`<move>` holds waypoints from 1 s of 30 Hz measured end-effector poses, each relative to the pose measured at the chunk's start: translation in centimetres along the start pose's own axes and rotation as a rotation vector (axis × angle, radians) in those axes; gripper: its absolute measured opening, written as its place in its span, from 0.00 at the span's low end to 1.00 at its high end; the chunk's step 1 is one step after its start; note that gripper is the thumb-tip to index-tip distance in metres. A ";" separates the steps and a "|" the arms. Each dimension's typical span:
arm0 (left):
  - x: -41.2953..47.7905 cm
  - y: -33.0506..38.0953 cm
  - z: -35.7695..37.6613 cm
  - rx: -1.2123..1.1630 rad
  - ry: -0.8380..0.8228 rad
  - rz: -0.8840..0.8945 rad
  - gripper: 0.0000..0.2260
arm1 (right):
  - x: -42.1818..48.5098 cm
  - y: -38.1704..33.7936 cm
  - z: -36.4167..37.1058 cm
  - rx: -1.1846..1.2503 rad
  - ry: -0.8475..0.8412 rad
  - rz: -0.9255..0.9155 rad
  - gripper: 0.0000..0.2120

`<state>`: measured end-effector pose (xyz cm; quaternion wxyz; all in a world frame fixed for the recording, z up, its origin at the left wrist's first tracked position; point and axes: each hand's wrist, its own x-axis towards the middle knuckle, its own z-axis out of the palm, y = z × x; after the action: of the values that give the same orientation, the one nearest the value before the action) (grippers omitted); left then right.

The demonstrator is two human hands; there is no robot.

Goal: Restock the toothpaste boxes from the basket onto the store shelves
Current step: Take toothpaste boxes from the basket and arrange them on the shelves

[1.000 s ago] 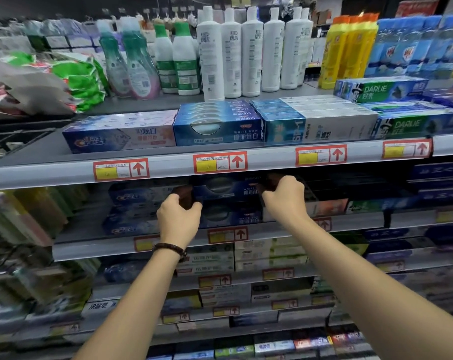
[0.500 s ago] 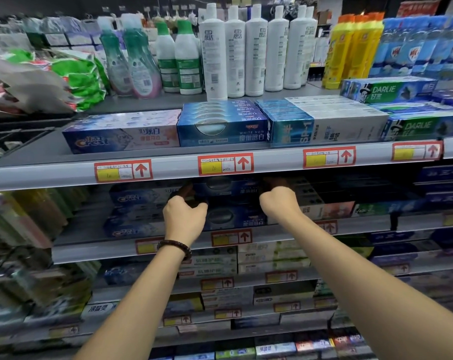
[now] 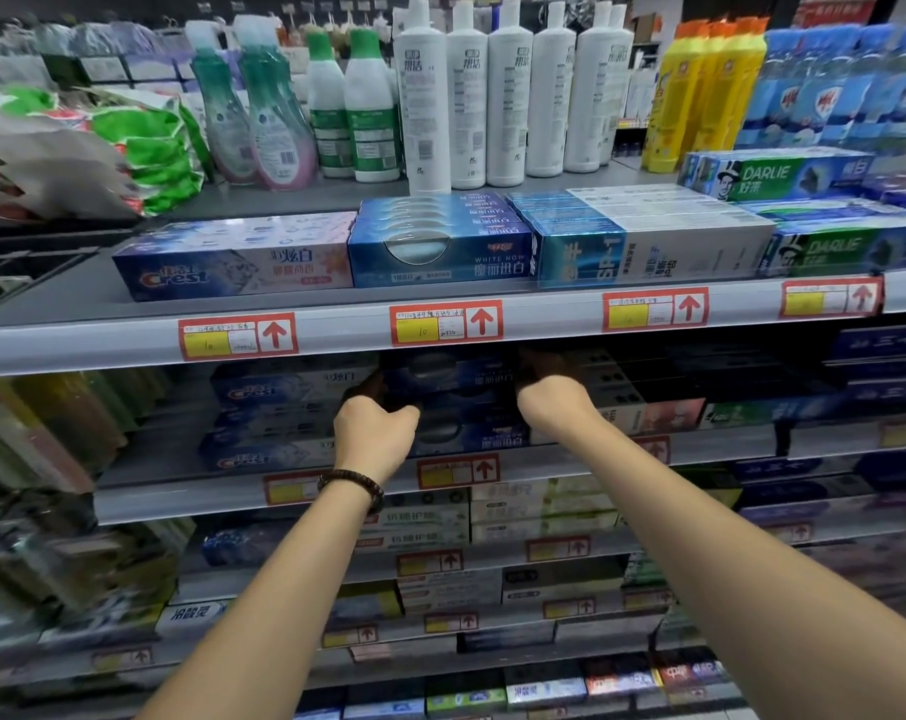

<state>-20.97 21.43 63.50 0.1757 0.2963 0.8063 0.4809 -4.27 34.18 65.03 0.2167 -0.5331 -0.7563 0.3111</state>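
Gripping one end each, the left hand (image 3: 372, 433) and the right hand (image 3: 554, 407) hold a dark blue toothpaste box (image 3: 456, 379) between them. Their fingers curl round its short ends in the shade under the top shelf (image 3: 336, 339). The box lies lengthwise, level, inside the second shelf (image 3: 726, 449), on top of another box of the same kind (image 3: 471, 433); whether it rests fully on that one cannot be told in the dark. A beaded bracelet (image 3: 352, 483) circles the left wrist.

Just left of the held box stands a stack of Crest boxes (image 3: 284, 394), and to its right are more cartons, pale and dark, too dim to read. Red and yellow price tags (image 3: 445, 324) with upward arrows sit along the shelf rails.

On the top shelf above the hands, a Crest carton (image 3: 232, 262) lies at the left, a blue White Now stack (image 3: 440, 246) beside it, then white and blue SP-1 cartons (image 3: 648, 241), then green Darlie boxes (image 3: 845, 252) at the right. Behind them stand tall white bottles (image 3: 492, 96), green-capped bottles (image 3: 357, 106) to their left and yellow bottles (image 3: 700, 90) to their right.

Below the forearms run further shelves (image 3: 492, 558) of toothpaste cartons, blurred toward the edges.
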 end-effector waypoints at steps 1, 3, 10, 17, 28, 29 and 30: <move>0.0 0.0 0.1 -0.002 -0.006 0.000 0.11 | 0.2 0.1 0.2 -0.010 0.002 -0.020 0.17; -0.1 0.2 0.3 0.003 -0.015 0.010 0.12 | 0.7 0.4 0.6 -0.030 0.016 -0.053 0.17; 0.1 0.6 0.5 0.021 -0.066 0.018 0.13 | 1.2 0.7 0.9 -0.059 -0.028 -0.036 0.19; 0.5 0.6 0.8 -0.001 -0.087 0.001 0.13 | 1.4 0.8 1.0 -0.066 -0.045 -0.008 0.21; 1.9 0.1 0.4 0.209 -0.118 0.283 0.32 | 1.8 1.3 1.8 -0.063 -0.058 -0.058 0.39; 2.1 0.2 0.3 0.255 -0.129 0.289 0.32 | 1.6 1.1 1.7 -0.064 -0.052 -0.067 0.39; 2.4 0.1 0.2 0.306 -0.133 0.292 0.32 | 1.3 1.0 1.5 -0.065 -0.047 -0.074 0.38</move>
<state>-22.63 23.14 63.45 0.1098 0.4643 0.8050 0.3525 -5.05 35.33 63.25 0.1927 -0.5040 -0.7903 0.2904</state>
